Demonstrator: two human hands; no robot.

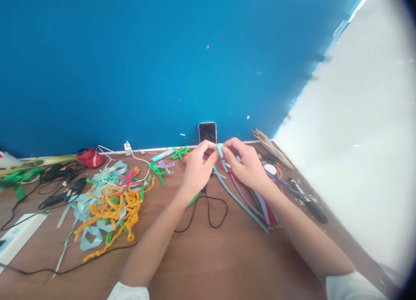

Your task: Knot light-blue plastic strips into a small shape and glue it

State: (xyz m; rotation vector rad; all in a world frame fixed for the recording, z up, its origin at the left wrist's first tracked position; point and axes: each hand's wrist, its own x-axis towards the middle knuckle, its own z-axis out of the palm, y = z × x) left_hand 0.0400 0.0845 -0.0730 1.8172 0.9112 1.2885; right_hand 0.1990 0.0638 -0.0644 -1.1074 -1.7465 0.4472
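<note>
Both of my hands meet in front of the upright phone (207, 130), above the back of the table. Between them is a small, light blue folded pipe cleaner (220, 150). My left hand (199, 167) pinches its left side between thumb and fingers. On the other side, my right hand (244, 164) grips it the same way, with short light blue ends hanging by the thumb. Below lies a bundle of long pipe cleaners (267, 214) in purple, red, green and light blue, partly hidden by my right hand and forearm.
A tangle of orange pipe cleaners (113, 209) and pale blue ribbon (91, 239) covers the left side. Knotted green figures (158, 173), a glue gun (69, 194), a white power strip (21, 235) and black cables surround it. A cutter knife (308, 200) lies right.
</note>
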